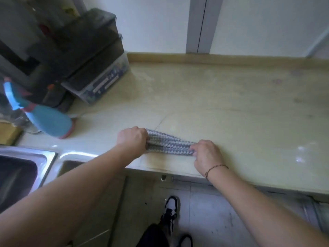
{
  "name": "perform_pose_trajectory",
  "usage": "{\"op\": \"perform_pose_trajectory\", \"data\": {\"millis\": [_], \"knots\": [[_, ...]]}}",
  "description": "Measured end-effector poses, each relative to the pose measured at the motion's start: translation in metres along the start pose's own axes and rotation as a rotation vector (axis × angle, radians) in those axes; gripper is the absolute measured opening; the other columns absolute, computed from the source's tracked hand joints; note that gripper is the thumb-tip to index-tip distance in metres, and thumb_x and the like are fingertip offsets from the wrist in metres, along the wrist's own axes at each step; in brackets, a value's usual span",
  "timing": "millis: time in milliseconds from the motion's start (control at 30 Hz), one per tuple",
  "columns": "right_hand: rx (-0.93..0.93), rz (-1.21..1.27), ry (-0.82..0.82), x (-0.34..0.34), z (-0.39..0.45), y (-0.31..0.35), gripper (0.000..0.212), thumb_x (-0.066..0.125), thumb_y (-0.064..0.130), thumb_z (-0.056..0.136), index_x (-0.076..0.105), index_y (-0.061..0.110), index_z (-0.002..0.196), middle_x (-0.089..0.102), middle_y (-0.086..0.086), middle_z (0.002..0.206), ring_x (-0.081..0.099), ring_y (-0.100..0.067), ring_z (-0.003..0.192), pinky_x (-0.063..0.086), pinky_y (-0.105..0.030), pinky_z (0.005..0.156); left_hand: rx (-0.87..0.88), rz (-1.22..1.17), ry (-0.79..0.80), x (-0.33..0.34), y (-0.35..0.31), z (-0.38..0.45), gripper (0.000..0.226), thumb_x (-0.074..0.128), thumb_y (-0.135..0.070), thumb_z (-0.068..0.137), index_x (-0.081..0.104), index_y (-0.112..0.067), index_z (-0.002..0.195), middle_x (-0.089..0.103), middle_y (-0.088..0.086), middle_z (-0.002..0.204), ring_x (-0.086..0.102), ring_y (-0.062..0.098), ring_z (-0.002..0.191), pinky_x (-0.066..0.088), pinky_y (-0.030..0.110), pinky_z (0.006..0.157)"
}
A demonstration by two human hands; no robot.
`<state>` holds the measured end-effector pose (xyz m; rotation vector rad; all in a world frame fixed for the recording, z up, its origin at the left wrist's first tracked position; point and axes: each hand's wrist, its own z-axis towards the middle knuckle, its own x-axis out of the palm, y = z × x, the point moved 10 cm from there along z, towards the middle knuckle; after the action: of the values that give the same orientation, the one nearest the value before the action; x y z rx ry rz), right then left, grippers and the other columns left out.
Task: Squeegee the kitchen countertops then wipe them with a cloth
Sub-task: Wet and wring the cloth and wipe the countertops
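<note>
A grey and white patterned cloth (pixel 169 144) lies bunched into a long strip on the pale yellow countertop (pixel 231 104), close to its front edge. My left hand (pixel 132 139) grips the cloth's left end with curled fingers. The right end is pinched by my right hand (pixel 207 155), which wears a thin bracelet at the wrist. No squeegee is in view.
A blue spray bottle (pixel 48 118) lies tilted at the left by the steel sink (pixel 26 168). Stacked dark containers and a clear box (pixel 99 82) crowd the back left corner. A low upstand and a white wall run along the back. Below are cabinet doors and my shoes.
</note>
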<state>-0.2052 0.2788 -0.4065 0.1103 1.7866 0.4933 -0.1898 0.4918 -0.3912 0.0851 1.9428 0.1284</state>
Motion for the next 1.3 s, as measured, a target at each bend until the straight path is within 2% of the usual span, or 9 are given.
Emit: {"op": "perform_pose_trajectory", "data": {"millis": [133,300,433,533,633,767,933,1200,1300], "knots": [[-0.018,0.05,0.008,0.009,-0.039,0.005,0.036,0.052,-0.001,0.085,0.073,0.02,0.107,0.061,-0.001,0.096,0.053,-0.021,0.1,0.031,-0.019,0.073,0.011,0.009,0.004,0.012,-0.004,-0.034,0.035,0.058,-0.04,0.088,0.06,-0.028,0.121,0.063,0.002,0.112,0.063,0.024,0.102,0.049,0.03,0.08],[-0.008,0.035,0.02,0.012,-0.053,0.006,0.035,0.053,-0.003,0.081,0.073,0.017,0.102,0.06,-0.001,0.093,0.052,-0.022,0.098,0.034,-0.023,0.074,0.062,-0.022,0.024,0.018,-0.005,-0.045,0.034,0.058,-0.04,0.086,0.06,-0.033,0.119,0.063,0.001,0.115,0.061,0.024,0.106,0.048,0.03,0.083],[0.017,0.064,-0.097,0.01,-0.053,0.011,0.035,0.072,-0.015,0.051,0.074,0.016,0.068,0.059,0.001,0.063,0.058,-0.025,0.064,0.039,-0.024,0.053,0.104,-0.06,0.039,0.026,0.004,-0.049,0.027,0.057,-0.036,0.085,0.059,-0.033,0.112,0.064,-0.001,0.112,0.062,0.024,0.103,0.047,0.03,0.076],[-0.039,0.087,-0.107,0.026,-0.04,0.041,0.042,0.078,-0.012,0.038,0.071,0.02,0.064,0.057,0.006,0.06,0.056,-0.019,0.058,0.043,-0.021,0.052,0.091,-0.065,0.046,0.035,0.041,-0.052,0.026,0.054,-0.036,0.085,0.058,-0.033,0.111,0.064,-0.003,0.11,0.063,0.023,0.101,0.046,0.03,0.073],[-0.144,0.153,-0.044,0.06,-0.021,0.11,0.041,0.074,-0.003,0.035,0.069,0.024,0.064,0.056,0.009,0.064,0.054,-0.016,0.062,0.036,-0.015,0.055,-0.019,-0.049,0.033,0.036,0.119,-0.056,0.031,0.053,-0.039,0.083,0.057,-0.035,0.114,0.065,-0.005,0.111,0.063,0.021,0.101,0.048,0.03,0.076],[-0.219,0.19,-0.026,0.09,0.006,0.182,0.028,0.06,0.007,0.039,0.068,0.022,0.062,0.055,0.007,0.065,0.054,-0.016,0.067,0.045,-0.016,0.053,-0.128,-0.067,-0.017,0.037,0.198,-0.057,0.029,0.057,-0.038,0.079,0.058,-0.033,0.107,0.066,-0.005,0.101,0.065,0.022,0.093,0.047,0.031,0.067],[-0.262,0.143,-0.104,0.086,0.033,0.185,0.033,0.063,-0.006,0.051,0.072,0.016,0.073,0.058,0.002,0.071,0.053,-0.02,0.068,0.04,-0.026,0.06,-0.11,-0.046,-0.059,0.048,0.212,-0.039,0.032,0.071,-0.021,0.051,0.06,-0.024,0.081,0.059,-0.002,0.066,0.063,0.029,0.052,0.041,0.027,0.042],[-0.08,0.057,-0.194,0.038,0.181,0.174,0.033,0.064,-0.016,0.064,0.078,0.008,0.082,0.065,-0.013,0.072,0.06,-0.035,0.074,0.048,-0.028,0.067,-0.252,-0.231,-0.337,0.006,0.219,0.039,0.03,0.07,-0.01,0.059,0.062,-0.02,0.085,0.061,0.003,0.071,0.059,0.031,0.046,0.036,0.026,0.041],[-0.076,-0.028,-0.229,0.022,0.224,0.183,0.033,0.056,-0.008,0.076,0.077,0.009,0.095,0.064,-0.019,0.086,0.058,-0.037,0.09,0.042,-0.029,0.071,-0.327,-0.356,-0.335,0.011,0.215,0.054,0.033,0.059,-0.011,0.076,0.057,-0.025,0.105,0.058,0.002,0.094,0.063,0.034,0.066,0.034,0.028,0.05]]}}
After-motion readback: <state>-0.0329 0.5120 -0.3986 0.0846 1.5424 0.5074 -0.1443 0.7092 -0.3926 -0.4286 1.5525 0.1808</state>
